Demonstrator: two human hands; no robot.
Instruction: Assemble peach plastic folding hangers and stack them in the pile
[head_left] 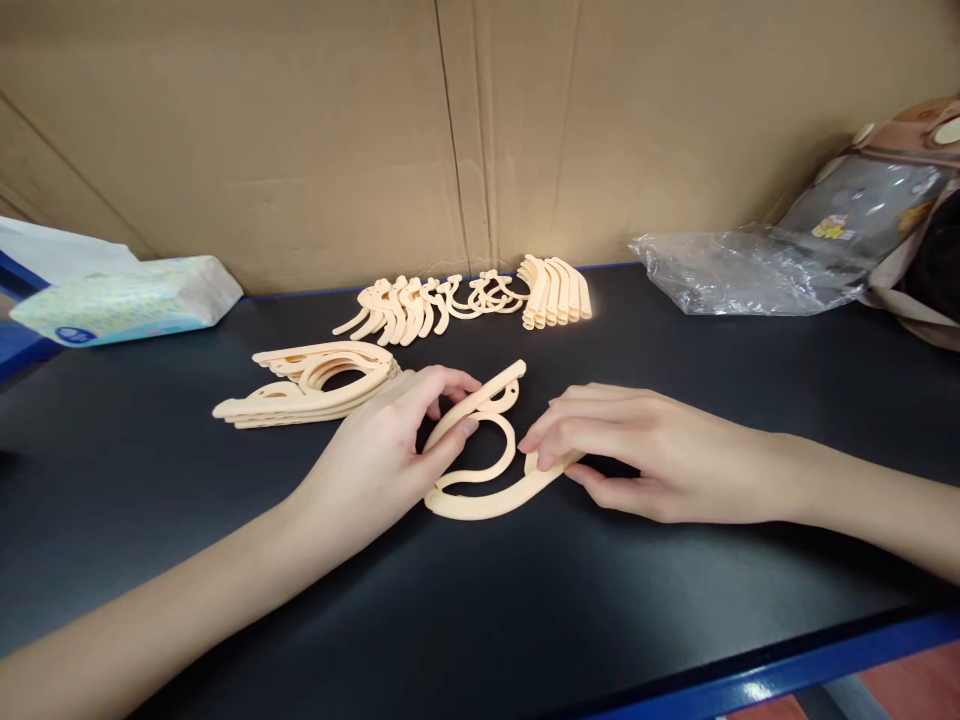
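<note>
A cream plastic folding hanger [480,503] lies on the black table between my hands, its curved hook piece in the middle. My left hand [401,425] pinches the hanger's upper arm between thumb and fingers. On the other side, my right hand [637,450] grips the end of the lower arm, its fingertips covering that end. Just left of my left hand sits a stack of folded hangers [300,408] in the same cream plastic.
Along the back lie loose curved arms [405,310], several hooks [487,295] and a row of straighter arms [555,290]. A tissue pack [142,300] is at the left. A clear plastic bag [742,275] and a bottle [862,210] stand right. Cardboard [300,140] rises behind.
</note>
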